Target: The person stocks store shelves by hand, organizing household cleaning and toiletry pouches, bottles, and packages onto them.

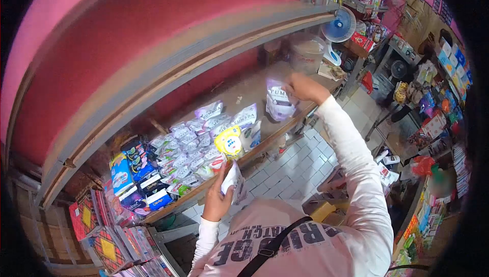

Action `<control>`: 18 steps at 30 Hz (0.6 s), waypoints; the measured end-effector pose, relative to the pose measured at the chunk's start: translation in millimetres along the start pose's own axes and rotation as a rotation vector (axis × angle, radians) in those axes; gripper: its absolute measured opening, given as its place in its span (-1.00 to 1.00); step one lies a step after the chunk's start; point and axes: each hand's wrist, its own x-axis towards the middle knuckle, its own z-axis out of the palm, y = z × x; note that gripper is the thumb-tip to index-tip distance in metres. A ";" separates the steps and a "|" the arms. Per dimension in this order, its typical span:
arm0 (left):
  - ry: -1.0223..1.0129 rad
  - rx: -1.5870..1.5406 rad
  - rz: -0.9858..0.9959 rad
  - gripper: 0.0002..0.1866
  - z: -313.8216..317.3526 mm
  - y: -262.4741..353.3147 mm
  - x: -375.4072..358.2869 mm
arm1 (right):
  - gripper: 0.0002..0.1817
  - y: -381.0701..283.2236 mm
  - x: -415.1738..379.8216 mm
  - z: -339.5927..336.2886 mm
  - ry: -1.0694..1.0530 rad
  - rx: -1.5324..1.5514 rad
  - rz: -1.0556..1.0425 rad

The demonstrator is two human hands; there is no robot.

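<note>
Standing upright: pouch [279, 105], rt hand [304, 87]

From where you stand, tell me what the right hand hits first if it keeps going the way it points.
The right hand holds a white-and-purple pouch over the wooden shelf. Pushing on, it would likely meet the translucent plastic tub first; depth is unclear.

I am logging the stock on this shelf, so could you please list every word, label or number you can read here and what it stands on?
"YUMD", cut off: purple-and-white pouch in the right hand.
"YUMEDA", blurred, uncertain: white pouch standing on the shelf.
"CH", "NW" and large broken letters, upside down, incomplete: the person's shirt.
Yellow pouch, blue packs, pack in the left hand: too blurred to read.
</note>
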 end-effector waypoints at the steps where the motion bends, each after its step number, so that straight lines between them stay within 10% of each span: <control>1: -0.007 0.005 -0.025 -0.22 -4.5 -1.5 -1.3 | -0.74 6.4 16.7 10.8 0.037 -0.009 -0.027; 10: 0.169 0.117 -0.168 -0.79 -13.2 -34.9 -28.9 | -0.81 -1.3 102.6 78.4 0.037 -0.107 -0.090; 18: 0.331 0.182 -0.289 -0.86 -11.8 -29.6 -26.4 | -0.75 14.5 153.2 175.3 -0.230 -0.001 -0.267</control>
